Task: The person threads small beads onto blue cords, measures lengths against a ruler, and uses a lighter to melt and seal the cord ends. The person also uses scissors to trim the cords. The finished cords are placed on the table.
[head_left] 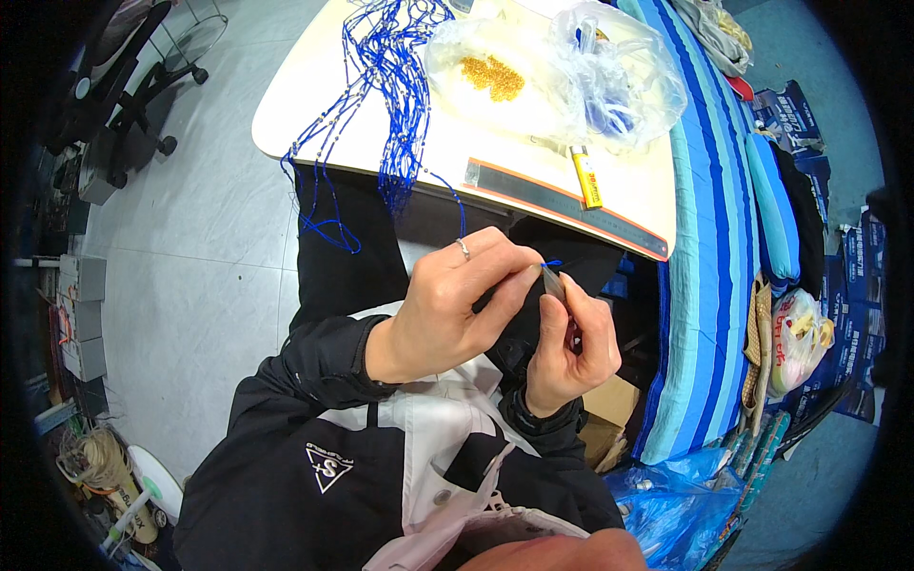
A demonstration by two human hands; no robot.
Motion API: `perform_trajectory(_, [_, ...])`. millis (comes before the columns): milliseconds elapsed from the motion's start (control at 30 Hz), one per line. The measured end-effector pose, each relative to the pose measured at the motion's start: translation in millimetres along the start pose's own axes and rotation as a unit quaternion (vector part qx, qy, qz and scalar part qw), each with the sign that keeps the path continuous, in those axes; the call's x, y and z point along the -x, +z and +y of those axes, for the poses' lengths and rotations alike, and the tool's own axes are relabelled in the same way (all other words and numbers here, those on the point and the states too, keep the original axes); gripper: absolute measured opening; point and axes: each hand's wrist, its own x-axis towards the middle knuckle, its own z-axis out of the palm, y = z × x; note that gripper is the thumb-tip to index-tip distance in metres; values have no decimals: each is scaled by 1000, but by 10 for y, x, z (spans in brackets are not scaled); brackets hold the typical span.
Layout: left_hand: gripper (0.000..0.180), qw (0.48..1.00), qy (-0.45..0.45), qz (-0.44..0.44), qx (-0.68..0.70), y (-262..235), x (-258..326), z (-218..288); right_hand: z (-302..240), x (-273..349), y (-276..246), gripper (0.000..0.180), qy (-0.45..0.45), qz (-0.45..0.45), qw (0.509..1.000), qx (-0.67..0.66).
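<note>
In front of my chest, above my lap, my left hand (462, 300) pinches a thin blue cord (550, 264) between thumb and forefinger. A short loop or end of it pokes out past the fingertips. Close beside it, my right hand (576, 350) is closed on a small flat grey tool (552, 283), whose tip meets the cord; its exact kind is unclear. A large bundle of blue beaded cords (405, 105) lies on the white table (305, 90) and hangs over its near edge. One strand runs down towards my left hand.
Small gold beads (493, 78) lie on a clear plastic sheet, beside a crumpled clear bag (624, 81). A yellow lighter (587, 177) rests across a dark ruler (533, 190) along the near table edge. Blue-striped bedding (709, 285) borders the right side; an office chair (133, 109) stands far left.
</note>
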Motion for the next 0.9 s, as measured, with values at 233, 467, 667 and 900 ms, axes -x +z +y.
perform_trajectory(233, [26,995,71,4,-68,-88,-24,-7,37,7,6,17,-20,6,1000,-19])
perform_trajectory(467, [43,978,142,-46,-143,-169,-23,-89,11,32,-47,25,34,-15,999,-16])
perform_trajectory(667, [40,974,162,-44,-154,-159,-31,-82,55,34,17,23,-14,17,1000,-22])
perform_trajectory(900, [21,988,111,26,-101,-56,-12,-83,48,66,-24,22,12,-8,1000,-8])
